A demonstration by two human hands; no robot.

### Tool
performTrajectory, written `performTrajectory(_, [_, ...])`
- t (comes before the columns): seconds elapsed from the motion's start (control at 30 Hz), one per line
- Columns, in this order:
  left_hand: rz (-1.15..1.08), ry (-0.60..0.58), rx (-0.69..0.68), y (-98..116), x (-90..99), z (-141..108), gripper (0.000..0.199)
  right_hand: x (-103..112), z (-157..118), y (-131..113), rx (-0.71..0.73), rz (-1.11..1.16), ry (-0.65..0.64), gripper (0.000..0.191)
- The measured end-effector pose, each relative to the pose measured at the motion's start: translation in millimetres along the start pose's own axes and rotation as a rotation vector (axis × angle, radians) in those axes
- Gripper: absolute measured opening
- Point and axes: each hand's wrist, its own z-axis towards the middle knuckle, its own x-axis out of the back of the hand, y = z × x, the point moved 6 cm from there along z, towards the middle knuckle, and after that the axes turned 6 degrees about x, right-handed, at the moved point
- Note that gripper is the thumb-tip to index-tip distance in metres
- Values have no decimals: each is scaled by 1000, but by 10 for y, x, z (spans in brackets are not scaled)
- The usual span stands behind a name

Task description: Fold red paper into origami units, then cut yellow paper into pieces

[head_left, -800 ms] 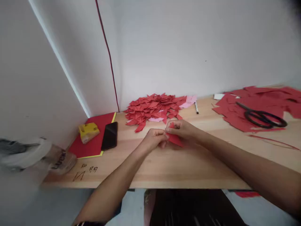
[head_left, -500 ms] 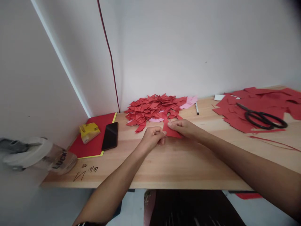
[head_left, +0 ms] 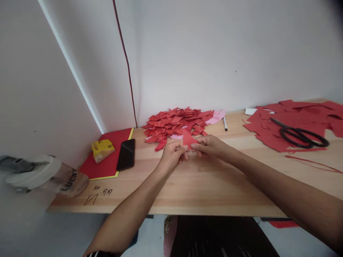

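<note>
Between my two hands is a piece of red paper, now showing a triangular shape with its point upward. My left hand pinches its lower left corner between thumb and fingers. On the opposite corner, my right hand grips the paper with the thumb on top. The paper is held just above the wooden table. Right behind it lies a heap of folded red paper pieces, with a few pink ones among them.
At the right, black-handled scissors rest on loose red paper sheets. A marker lies near the wall. To the left are a phone, a yellow packet on a red sheet, and a clear bottle.
The red paper has gone from a flat, four-sided look to a triangle, lifted between both hands. My right hand has shifted its grip to the right corner.
</note>
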Motion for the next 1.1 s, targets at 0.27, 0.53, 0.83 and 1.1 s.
performTrajectory(0.27, [-142,30,84,-7,89,10,21,114,-24,-30,28,107,64,36])
performTrajectory(0.53, [-285,-8,135,66,91,-27,18,217,-15,-109,291,14,195,20])
performTrajectory(0.83, [-330,18,103,65,119,-24,22,192,-44,-165,151,44,259,28])
performTrajectory(1.1, [-375,33,80,96,144,-18,24,111,-34,-177,116,222,188,33])
